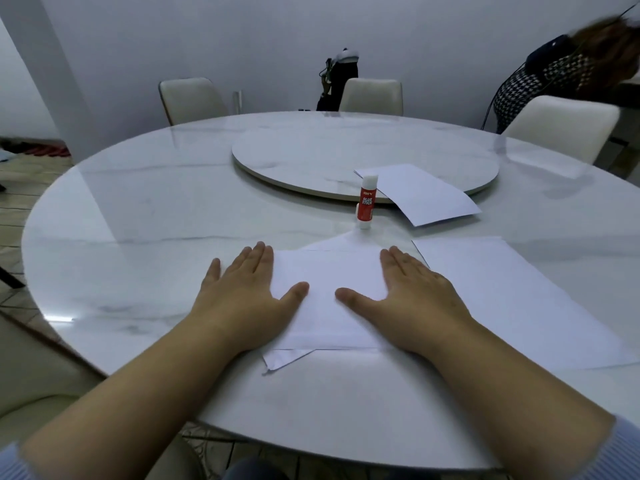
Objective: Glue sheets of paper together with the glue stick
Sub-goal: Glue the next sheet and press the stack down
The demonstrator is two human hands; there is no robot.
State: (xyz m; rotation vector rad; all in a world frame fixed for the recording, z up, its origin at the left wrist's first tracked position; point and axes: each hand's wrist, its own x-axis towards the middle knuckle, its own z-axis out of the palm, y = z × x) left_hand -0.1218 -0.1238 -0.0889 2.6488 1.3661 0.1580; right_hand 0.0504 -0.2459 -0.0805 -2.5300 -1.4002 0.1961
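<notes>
Both the left hand point(242, 299) and right hand point(412, 299) lie spread flat, pressing the stacked white paper sheets point(329, 282) onto the white marble counter point(138, 216), apparently bonding them; next likely needs the upright red glue stick point(366, 202) just beyond.

The person is wearing a pale blue, soft knitted top; its ribbed sleeve cuffs are showing only at the frame's 7 o'clock and 4 o'clock corners, pushed well up both forearms. The bare left hand point(242, 299) and bare right hand point(412, 296) are carrying no rings, watch or bracelets, and the fingernails are looking short and unpainted.
</notes>
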